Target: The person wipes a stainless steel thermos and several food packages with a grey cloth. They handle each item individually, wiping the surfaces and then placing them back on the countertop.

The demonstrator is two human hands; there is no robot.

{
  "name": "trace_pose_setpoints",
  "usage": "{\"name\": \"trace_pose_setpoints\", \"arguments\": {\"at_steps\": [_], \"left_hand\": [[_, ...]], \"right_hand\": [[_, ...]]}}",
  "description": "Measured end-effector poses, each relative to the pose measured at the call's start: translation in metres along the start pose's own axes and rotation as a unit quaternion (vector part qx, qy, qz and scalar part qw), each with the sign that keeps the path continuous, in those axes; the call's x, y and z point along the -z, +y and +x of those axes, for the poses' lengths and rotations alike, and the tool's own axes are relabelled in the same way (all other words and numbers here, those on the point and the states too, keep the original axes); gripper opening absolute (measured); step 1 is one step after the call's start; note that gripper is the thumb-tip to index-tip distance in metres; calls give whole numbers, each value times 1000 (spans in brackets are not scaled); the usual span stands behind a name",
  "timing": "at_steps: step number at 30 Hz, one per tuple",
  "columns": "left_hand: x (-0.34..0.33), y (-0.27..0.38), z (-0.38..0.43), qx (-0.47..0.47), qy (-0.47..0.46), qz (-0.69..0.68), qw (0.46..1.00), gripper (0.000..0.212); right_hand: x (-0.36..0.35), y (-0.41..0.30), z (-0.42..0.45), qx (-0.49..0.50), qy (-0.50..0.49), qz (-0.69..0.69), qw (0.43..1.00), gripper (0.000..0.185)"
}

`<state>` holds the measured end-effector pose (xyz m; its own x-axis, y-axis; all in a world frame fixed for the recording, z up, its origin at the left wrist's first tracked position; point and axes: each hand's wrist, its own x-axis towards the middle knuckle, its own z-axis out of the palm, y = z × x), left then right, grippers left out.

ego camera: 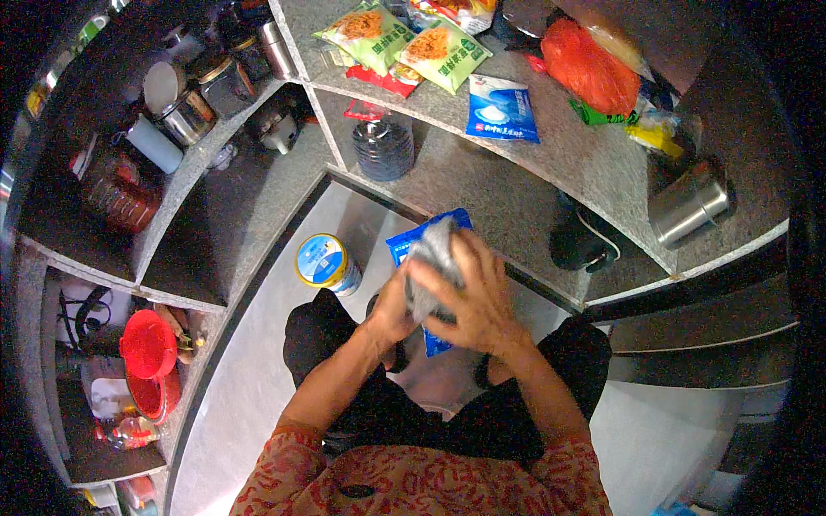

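A crumpled grey cloth is pressed between my two hands, blurred by motion. My left hand grips it from the left, while the spread fingers of my right hand lie over it from the right. Whether the cloth wraps something cannot be seen. Below the hands is a blue packet, its middle hidden; its ends show above and below them. A round tin with a yellow rim and blue-and-white lid stands on the pale floor to the left, apart from both hands.
Stone-topped shelves surround the corner. Green noodle packets, a blue-and-white packet, a red plastic bag and a steel canister lie on the upper right shelf. Below stands a large ribbed bottle. Red baskets occupy the left shelf.
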<state>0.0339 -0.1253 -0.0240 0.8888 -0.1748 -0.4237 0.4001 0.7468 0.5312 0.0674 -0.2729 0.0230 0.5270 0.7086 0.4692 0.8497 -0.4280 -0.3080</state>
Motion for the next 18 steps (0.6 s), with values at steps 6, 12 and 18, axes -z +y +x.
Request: {"name": "trace_pose_setpoints", "arguments": {"at_steps": [6,12,18], "left_hand": [[-4,7,-12,-32,-68,-7,997,64],[-23,5,-7,-24,-13,13,1000,70],[-25,-2,0,-44,-22,0,999,70]], "right_hand": [[0,-10,4,56,0,-16,998,62],[-9,12,19,-64,172,-5,983,48],[-4,5,12,-67,152,-20,986,47]]}}
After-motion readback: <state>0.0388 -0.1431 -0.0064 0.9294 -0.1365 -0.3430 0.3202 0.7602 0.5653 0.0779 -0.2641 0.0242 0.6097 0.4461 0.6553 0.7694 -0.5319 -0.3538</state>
